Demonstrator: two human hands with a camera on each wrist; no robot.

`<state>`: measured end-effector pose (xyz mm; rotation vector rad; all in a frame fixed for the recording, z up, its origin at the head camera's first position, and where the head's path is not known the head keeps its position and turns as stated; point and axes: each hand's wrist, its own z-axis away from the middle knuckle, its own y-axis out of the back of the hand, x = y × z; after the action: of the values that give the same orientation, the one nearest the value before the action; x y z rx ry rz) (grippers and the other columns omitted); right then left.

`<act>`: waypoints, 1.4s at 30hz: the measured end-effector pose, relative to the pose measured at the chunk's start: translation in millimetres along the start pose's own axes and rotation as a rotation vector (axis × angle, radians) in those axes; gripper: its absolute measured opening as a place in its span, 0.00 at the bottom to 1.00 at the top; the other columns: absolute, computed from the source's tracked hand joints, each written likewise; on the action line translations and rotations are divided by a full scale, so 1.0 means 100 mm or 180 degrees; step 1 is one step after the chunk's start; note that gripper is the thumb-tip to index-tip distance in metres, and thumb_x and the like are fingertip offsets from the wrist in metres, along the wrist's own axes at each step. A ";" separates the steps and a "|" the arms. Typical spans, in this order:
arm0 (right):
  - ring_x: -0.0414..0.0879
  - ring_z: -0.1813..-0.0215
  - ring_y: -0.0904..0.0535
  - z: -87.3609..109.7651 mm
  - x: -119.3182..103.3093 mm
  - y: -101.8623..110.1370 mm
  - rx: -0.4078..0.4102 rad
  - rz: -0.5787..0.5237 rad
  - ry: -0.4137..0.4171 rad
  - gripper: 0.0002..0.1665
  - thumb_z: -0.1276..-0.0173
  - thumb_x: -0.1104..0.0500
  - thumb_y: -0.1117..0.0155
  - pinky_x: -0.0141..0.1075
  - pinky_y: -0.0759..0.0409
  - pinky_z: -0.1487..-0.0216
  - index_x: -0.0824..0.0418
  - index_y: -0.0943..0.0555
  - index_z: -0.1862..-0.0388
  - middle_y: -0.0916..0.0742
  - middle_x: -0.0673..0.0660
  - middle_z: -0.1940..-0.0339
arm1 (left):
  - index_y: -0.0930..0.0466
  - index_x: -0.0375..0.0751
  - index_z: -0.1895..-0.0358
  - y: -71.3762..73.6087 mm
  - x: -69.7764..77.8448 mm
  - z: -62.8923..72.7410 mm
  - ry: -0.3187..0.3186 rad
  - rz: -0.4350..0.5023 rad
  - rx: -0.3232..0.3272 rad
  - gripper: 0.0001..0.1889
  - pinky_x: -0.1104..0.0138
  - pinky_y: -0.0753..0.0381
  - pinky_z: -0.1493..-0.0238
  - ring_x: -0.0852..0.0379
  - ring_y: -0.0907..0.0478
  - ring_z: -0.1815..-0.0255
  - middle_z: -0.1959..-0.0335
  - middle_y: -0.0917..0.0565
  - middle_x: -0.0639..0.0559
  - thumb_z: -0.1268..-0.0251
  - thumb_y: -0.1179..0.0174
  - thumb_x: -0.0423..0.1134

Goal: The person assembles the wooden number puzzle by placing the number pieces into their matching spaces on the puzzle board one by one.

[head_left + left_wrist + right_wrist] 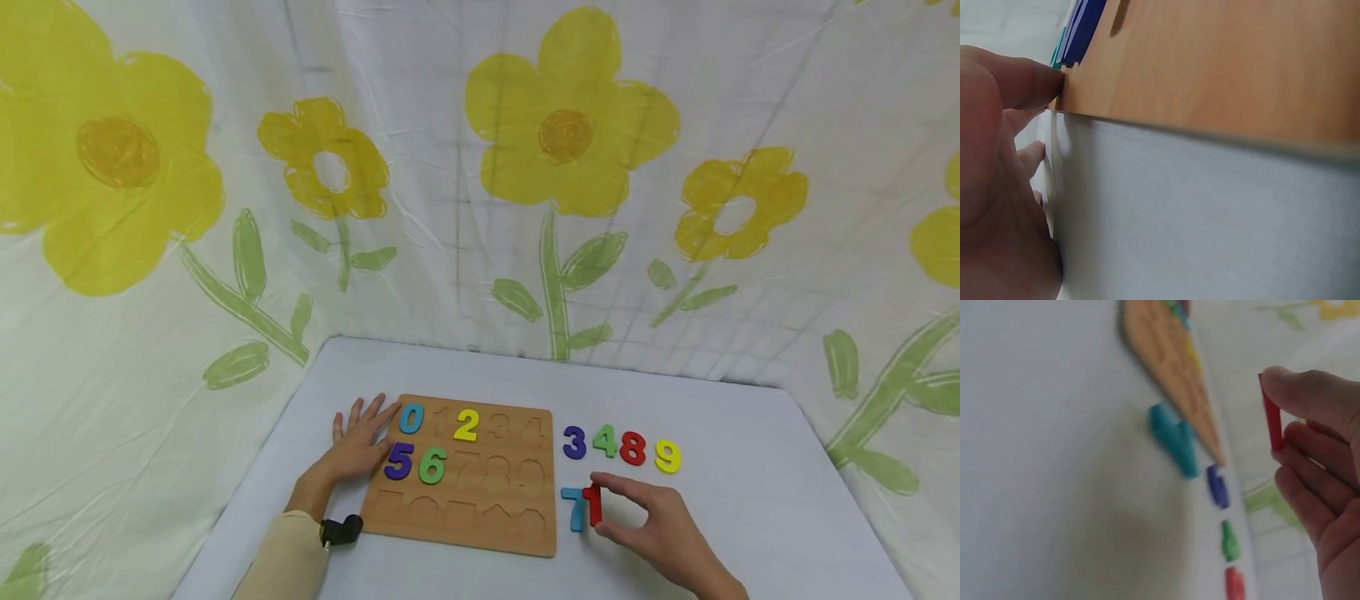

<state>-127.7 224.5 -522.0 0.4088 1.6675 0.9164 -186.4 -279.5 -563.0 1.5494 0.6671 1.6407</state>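
Note:
Between thumb and fingers, my right hand (663, 529) pinches a red number 1 (593, 505) by its top and bottom ends. In the right wrist view the red piece (1272, 415) shows edge-on, raised off the table. A blue number 7 (574, 507) lies just left of it in the head view, partly overlapped. My left hand (358, 450) rests at the left edge of the wooden number board (480, 492), fingers spread, thumb (1032, 84) on the board's edge. Set on the board are a blue 0 (411, 418), yellow 2 (466, 425), purple 5 (399, 461) and green 6 (432, 466).
Right of the board lie a purple 3 (574, 442), a green 4 (605, 441), a red 8 (633, 448) and a yellow 9 (667, 457) in a row. The white table (757, 500) meets a flower-printed curtain (420, 275) at the back.

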 end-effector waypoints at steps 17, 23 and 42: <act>0.40 0.40 0.10 -0.35 -0.66 0.06 0.0385 -0.0076 0.0527 0.36 0.38 0.47 0.13 0.41 0.10 0.40 0.41 0.14 0.30 0.08 0.38 0.39 | 0.40 0.42 0.12 0.00 0.01 0.01 -0.0022 0.0046 0.0025 0.36 0.24 0.81 0.21 0.20 0.70 0.10 0.09 0.52 0.30 0.20 0.44 0.37; 0.47 0.35 0.10 -0.55 -0.87 0.05 0.0419 -0.0099 0.0793 0.35 0.34 0.45 0.16 0.51 0.09 0.39 0.43 0.14 0.28 0.09 0.43 0.34 | 0.40 0.43 0.12 0.00 0.00 0.00 -0.0018 0.0051 0.0017 0.36 0.24 0.81 0.21 0.21 0.71 0.10 0.09 0.52 0.30 0.20 0.44 0.38; 0.49 0.32 0.11 -1.31 -1.24 -0.26 0.0360 -0.0408 0.1377 0.35 0.37 0.55 0.13 0.54 0.12 0.34 0.53 0.13 0.30 0.08 0.49 0.35 | 0.41 0.45 0.11 0.00 -0.02 0.00 0.0002 0.0027 -0.0001 0.37 0.25 0.82 0.20 0.21 0.70 0.10 0.09 0.52 0.32 0.20 0.43 0.39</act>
<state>-207.0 76.7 -450.8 0.1815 2.1211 0.8573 -186.2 -280.6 -564.4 1.5535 0.6615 1.6477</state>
